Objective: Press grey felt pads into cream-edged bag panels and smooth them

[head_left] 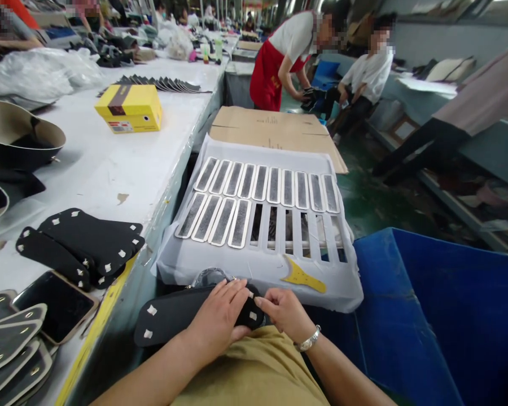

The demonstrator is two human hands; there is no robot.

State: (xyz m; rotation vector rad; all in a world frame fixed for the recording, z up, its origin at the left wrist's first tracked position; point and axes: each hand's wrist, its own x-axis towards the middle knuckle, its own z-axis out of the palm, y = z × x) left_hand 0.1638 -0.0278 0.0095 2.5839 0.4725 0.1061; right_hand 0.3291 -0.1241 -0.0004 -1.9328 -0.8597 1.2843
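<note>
A long black panel [173, 316] with small silver metal tabs lies across my lap, close to my body. My left hand [220, 313] rests over it, fingers together on top and thumb along its near edge, holding it steady. At the panel's right end, my right hand [284, 313] is closed in a pinch beside a silver tab; whatever is between its fingertips is hidden. A metal bracelet circles the right wrist. Just beyond the hands is a cloth-covered frame [279, 282] with slots and rows of grey, white-edged strips [239, 223]. A yellow forked piece [303, 276] lies on its near side.
On the left table [152, 163] are more black panels [93, 239], a phone [57, 304], grey pieces [12, 349] and a yellow box [131, 107]. A blue bin [406, 316] stands right. Cardboard [275, 127] lies behind the frame; people [279, 62] are beyond.
</note>
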